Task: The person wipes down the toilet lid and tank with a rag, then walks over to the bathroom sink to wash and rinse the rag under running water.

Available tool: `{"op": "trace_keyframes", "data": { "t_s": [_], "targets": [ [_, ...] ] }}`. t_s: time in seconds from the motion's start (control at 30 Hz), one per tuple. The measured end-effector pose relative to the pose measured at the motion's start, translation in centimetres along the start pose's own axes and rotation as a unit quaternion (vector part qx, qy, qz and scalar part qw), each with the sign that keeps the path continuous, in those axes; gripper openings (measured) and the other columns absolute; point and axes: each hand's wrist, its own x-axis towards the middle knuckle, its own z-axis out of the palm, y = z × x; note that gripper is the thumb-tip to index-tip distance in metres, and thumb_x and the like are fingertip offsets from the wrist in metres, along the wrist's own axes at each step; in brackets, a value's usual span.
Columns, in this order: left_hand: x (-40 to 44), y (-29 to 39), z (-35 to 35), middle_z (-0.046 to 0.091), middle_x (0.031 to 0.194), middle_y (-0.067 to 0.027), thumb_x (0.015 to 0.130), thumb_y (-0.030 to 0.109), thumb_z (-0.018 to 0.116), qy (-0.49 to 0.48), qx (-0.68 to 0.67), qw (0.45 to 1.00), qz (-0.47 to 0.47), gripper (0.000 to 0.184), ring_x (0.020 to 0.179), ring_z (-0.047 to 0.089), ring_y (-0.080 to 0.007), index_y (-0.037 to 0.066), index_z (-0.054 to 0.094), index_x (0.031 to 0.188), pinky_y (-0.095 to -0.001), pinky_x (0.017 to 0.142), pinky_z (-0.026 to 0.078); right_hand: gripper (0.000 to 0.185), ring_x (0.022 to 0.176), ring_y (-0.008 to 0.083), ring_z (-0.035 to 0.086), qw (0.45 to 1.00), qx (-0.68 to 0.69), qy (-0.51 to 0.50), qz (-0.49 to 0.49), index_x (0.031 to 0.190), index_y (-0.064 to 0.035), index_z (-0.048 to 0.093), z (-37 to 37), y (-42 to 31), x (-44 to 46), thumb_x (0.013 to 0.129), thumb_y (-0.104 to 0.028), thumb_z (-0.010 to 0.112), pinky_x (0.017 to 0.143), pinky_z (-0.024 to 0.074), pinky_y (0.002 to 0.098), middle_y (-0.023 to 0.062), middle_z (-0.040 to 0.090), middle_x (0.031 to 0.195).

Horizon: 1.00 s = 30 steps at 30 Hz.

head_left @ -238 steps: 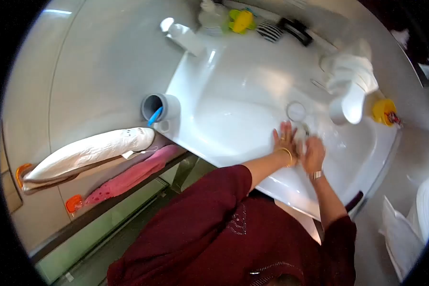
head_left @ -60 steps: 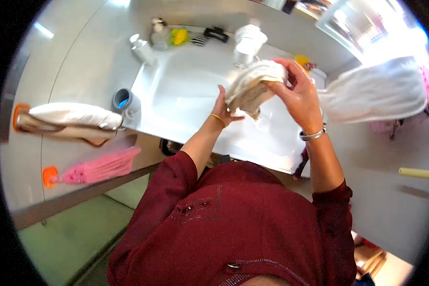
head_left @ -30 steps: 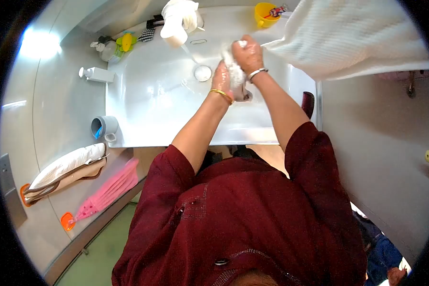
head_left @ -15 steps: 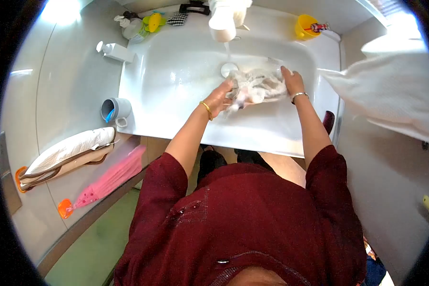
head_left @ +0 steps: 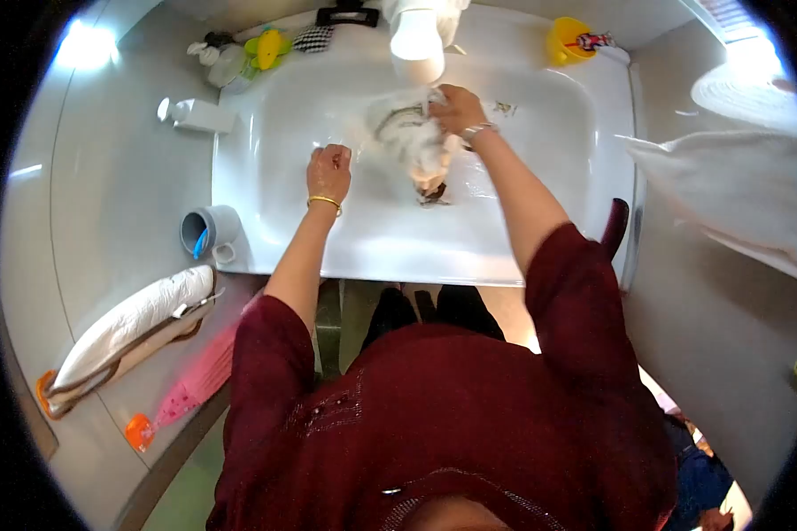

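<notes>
A wet whitish cloth (head_left: 416,146), blurred by motion, hangs bunched in the white sink (head_left: 283,217), below the white-covered faucet (head_left: 418,53). Its lower end is brownish. My right hand (head_left: 458,111), with a silver bracelet, grips the cloth's upper right part. Left of the cloth and apart from it, my left hand (head_left: 329,173), with a gold bangle, is over the basin with its fingers curled in. Whether anything small is inside those fingers cannot be seen. The drain is hidden.
On the left rim are a white pump bottle (head_left: 197,115) and a gray cup (head_left: 209,232). A yellow cup (head_left: 568,42) stands at the back right, a dark red comb (head_left: 615,228) at the right edge. White cloth (head_left: 735,177) hangs at right, pink cloth (head_left: 197,376) at lower left.
The cloth, spread between both hands half a second ago, is now bunched and further left. My left hand has let go of it and moved left; my right hand has moved left and up with it.
</notes>
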Motion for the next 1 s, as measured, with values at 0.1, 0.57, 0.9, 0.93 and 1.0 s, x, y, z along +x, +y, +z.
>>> {"op": "trace_keyframes", "data": {
  "t_s": [0.1,0.57,0.9,0.93,1.0],
  "targets": [
    [-3.6,9.0,0.6,0.056,0.108,-0.0117,0.082,0.051,0.055,-0.055,-0.511,0.832,-0.21,0.053,0.092,0.056,-0.0275,0.011,0.051,0.116,-0.0445,0.079,0.047,0.032,0.083,0.039,0.059,0.939,-0.252,0.136,-0.191,0.086,0.0008,0.053,2.5,-0.9,1.1,0.066,-0.018,0.07,0.069,0.0491,0.0418,0.0249,0.06,0.085],
    [-3.6,12.2,3.7,0.056,0.112,-0.0114,0.088,0.049,0.039,-0.174,-0.742,0.638,-0.111,0.052,0.103,0.055,-0.0275,0.008,0.05,0.118,-0.0483,0.087,0.045,0.027,0.058,0.0342,0.059,0.876,-0.297,0.297,-0.237,0.063,-0.0077,0.062,7.3,-3.1,-6.4,0.074,-0.032,0.058,0.058,0.0498,0.0436,0.0164,0.06,0.061],
    [-3.0,13.1,3.2,0.052,0.122,-0.0089,0.094,0.034,0.037,-0.298,-0.704,0.629,-0.14,0.043,0.115,0.046,-0.0281,0.001,0.049,0.12,-0.042,0.099,0.036,0.012,0.061,0.0327,0.051,0.927,-0.184,0.283,-0.164,0.073,-0.011,0.054,8.1,-1.2,-8.7,0.082,-0.016,0.049,0.056,0.0415,0.0426,0.0152,0.057,0.07],
    [-2.9,13.0,2.7,0.054,0.119,-0.01,0.093,0.033,0.039,-0.437,-0.693,0.573,0.002,0.042,0.113,0.048,-0.028,0.002,0.051,0.118,-0.0433,0.098,0.037,0.014,0.058,0.0333,0.051,0.917,-0.182,0.289,-0.205,0.071,-0.0095,0.053,7.2,-1.8,-8.8,0.082,-0.016,0.048,0.054,0.0399,0.0437,0.0164,0.056,0.067],
    [-4.0,14.6,4.6,0.052,0.121,-0.0115,0.094,0.031,0.039,-0.251,-0.722,0.642,-0.064,0.04,0.113,0.048,-0.0279,0.002,0.049,0.12,-0.0438,0.099,0.036,0.018,0.054,0.0346,0.049,0.895,-0.172,0.296,-0.287,0.066,-0.0067,0.052,6.1,-2.8,-9.0,0.081,-0.015,0.047,0.051,0.0369,0.0457,0.019,0.054,0.062]
  ]
}}
